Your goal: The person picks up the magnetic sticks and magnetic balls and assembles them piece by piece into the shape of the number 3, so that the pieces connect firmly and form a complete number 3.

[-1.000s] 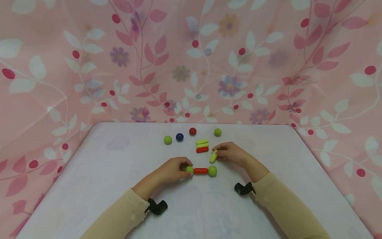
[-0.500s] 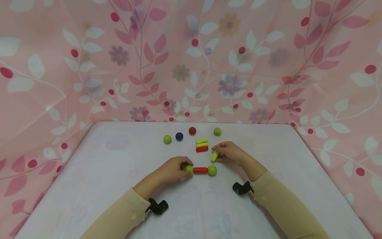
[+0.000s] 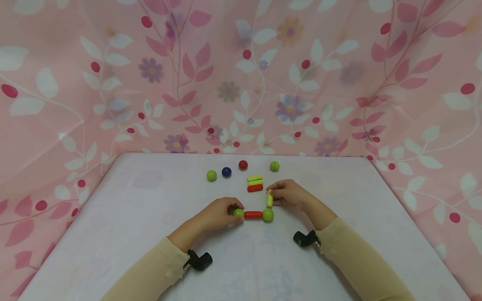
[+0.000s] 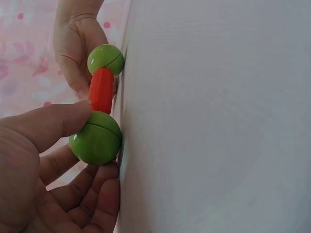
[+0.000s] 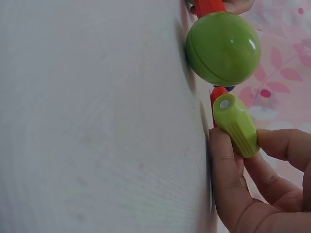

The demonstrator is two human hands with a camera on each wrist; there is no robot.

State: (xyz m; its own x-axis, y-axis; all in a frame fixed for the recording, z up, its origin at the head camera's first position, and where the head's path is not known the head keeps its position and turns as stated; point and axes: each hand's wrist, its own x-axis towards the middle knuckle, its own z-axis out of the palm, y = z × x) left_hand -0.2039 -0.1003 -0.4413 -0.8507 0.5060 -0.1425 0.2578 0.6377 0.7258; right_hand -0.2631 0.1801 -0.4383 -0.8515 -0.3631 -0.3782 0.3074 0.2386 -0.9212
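Note:
My left hand (image 3: 217, 214) pinches a green ball (image 4: 95, 139) between thumb and fingers. From that ball a red rod (image 3: 253, 215) runs to a second green ball (image 3: 268, 215), the three joined in a straight line low over the table. My right hand (image 3: 290, 194) holds a yellow-green rod (image 3: 270, 199) between thumb and fingertips, its lower end close behind the second ball. In the right wrist view this rod (image 5: 237, 125) has grooved sides and a pale metallic disc in its end, which faces toward the ball (image 5: 223, 48).
Behind the hands lie a red rod (image 3: 255, 188) and two yellow-green rods (image 3: 255, 178) side by side. Farther back are a green ball (image 3: 211, 175), a dark blue ball (image 3: 226, 172), a red ball (image 3: 243, 164) and another green ball (image 3: 275, 166). A floral curtain (image 3: 241, 83) hangs behind the table.
The yellow-green rod in my right hand has turned from slanted to nearly straight toward me, its lower end now nearer the right-hand green ball. My left hand stays in place.

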